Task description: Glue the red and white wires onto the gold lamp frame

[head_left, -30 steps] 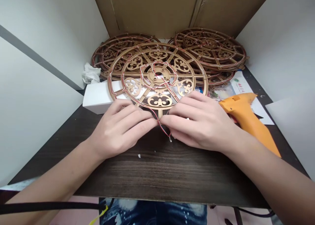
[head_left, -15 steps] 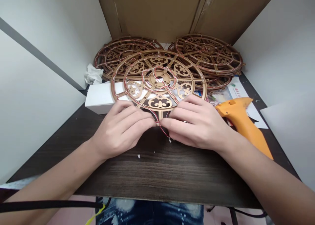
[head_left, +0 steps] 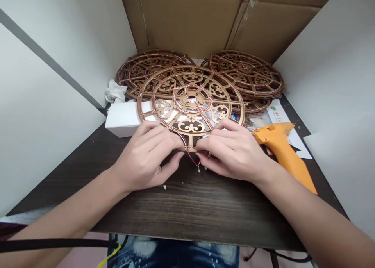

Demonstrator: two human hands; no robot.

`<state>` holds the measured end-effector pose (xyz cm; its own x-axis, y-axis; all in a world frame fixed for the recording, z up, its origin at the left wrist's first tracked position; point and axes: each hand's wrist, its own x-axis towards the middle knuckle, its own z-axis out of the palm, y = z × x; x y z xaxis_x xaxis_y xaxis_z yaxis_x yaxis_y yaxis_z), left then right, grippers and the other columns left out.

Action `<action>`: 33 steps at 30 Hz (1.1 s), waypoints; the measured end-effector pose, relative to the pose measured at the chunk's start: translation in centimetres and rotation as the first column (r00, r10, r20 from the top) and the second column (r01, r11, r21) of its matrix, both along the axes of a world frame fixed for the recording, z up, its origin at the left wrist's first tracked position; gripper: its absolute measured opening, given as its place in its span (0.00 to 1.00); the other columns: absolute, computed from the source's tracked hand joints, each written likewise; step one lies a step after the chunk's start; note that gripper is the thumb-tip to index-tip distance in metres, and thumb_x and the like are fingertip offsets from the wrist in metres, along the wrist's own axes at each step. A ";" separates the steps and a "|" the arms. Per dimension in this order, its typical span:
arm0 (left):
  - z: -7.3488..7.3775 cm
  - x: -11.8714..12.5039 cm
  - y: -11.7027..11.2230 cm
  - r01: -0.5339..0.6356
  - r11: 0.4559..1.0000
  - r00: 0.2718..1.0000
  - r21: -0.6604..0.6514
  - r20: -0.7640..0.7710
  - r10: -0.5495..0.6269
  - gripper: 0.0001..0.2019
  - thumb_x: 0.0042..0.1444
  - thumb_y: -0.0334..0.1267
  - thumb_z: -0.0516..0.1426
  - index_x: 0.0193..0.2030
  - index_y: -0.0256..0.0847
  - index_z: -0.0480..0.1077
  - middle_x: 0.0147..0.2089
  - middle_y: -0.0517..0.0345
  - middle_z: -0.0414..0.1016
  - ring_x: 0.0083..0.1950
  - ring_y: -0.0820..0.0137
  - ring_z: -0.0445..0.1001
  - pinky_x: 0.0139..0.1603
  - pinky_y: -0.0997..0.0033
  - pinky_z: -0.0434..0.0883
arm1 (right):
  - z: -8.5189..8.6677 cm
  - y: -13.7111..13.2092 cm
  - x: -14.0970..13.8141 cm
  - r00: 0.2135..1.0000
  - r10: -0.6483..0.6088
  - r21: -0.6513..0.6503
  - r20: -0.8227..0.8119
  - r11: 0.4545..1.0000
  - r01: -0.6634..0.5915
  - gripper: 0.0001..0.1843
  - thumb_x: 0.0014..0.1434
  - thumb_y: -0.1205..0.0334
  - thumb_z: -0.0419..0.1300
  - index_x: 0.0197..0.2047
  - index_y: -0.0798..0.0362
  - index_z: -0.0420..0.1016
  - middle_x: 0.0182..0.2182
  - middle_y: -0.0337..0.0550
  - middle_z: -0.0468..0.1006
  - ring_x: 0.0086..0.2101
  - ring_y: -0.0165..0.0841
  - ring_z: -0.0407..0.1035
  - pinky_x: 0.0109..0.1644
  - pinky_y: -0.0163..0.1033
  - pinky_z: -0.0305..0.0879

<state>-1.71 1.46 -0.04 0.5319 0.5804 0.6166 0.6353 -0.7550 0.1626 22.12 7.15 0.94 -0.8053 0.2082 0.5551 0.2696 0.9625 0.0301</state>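
While both hands meet at its near edge, the gold openwork disc [head_left: 185, 99] slants over the counter [head_left: 164, 213], partly above a white box [head_left: 123, 117]. From where I stand, the right hand [head_left: 234, 152] has the rim pinched between fingers and thumb. The left hand [head_left: 149, 156] has its fingers at the rim just beside it, the thumb a little apart below; I can't tell whether it grips anything.

I'd judge the wiring well along but unfinished. Red-and-white wire [head_left: 191, 158] follows parts of the rings and one spoke, yet it loops loosely around the hub, and a length crosses the near rim between the hands, its whitish end dangling free. Whether the stretches under the fingers are fixed is hidden. Behind sit a left stack [head_left: 152, 61] and a right stack [head_left: 243, 67] of similar wired discs; an orange pistol-shaped tool [head_left: 279, 143] lies beyond the right hand.
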 end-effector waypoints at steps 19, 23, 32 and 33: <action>5.7 1.6 1.4 -0.181 0.973 0.918 -0.143 -0.379 0.115 0.08 0.61 0.35 0.55 0.34 0.46 0.56 0.22 0.63 0.64 0.23 0.64 0.67 0.24 0.68 0.56 | 0.1 -0.2 0.2 0.999 -0.045 0.068 0.003 0.997 0.045 0.12 0.70 0.65 0.56 0.34 0.55 0.73 0.24 0.34 0.75 0.26 0.29 0.66 0.40 0.41 0.61; 6.0 2.2 1.5 -0.112 0.994 0.896 -0.011 -0.433 0.096 0.12 0.57 0.31 0.54 0.32 0.46 0.50 0.19 0.65 0.56 0.21 0.64 0.63 0.24 0.66 0.55 | 0.3 -0.4 0.1 0.997 -0.075 0.135 -0.023 0.988 0.078 0.13 0.70 0.65 0.56 0.32 0.53 0.73 0.23 0.34 0.75 0.25 0.28 0.65 0.39 0.40 0.62; 5.2 1.6 1.3 -0.142 0.984 0.933 -0.107 -0.347 0.097 0.11 0.63 0.35 0.54 0.32 0.45 0.53 0.22 0.64 0.62 0.24 0.67 0.64 0.27 0.66 0.57 | 0.6 -0.9 0.0 0.989 -0.150 0.145 0.004 0.978 0.148 0.14 0.70 0.64 0.56 0.31 0.52 0.73 0.24 0.33 0.77 0.26 0.29 0.66 0.39 0.40 0.60; 5.0 1.4 1.3 -0.139 0.979 0.941 -0.147 -0.327 0.084 0.11 0.64 0.35 0.54 0.33 0.45 0.54 0.24 0.64 0.65 0.26 0.67 0.66 0.29 0.66 0.60 | 0.6 -0.9 0.0 0.988 -0.152 0.130 0.006 0.980 0.150 0.13 0.70 0.64 0.56 0.33 0.52 0.74 0.25 0.34 0.78 0.26 0.29 0.67 0.39 0.41 0.60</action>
<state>-0.32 2.80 4.98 0.6098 0.7268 0.3162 0.7529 -0.6558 0.0554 22.12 6.29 1.55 -0.7787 0.2558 0.5729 0.4102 0.8985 0.1565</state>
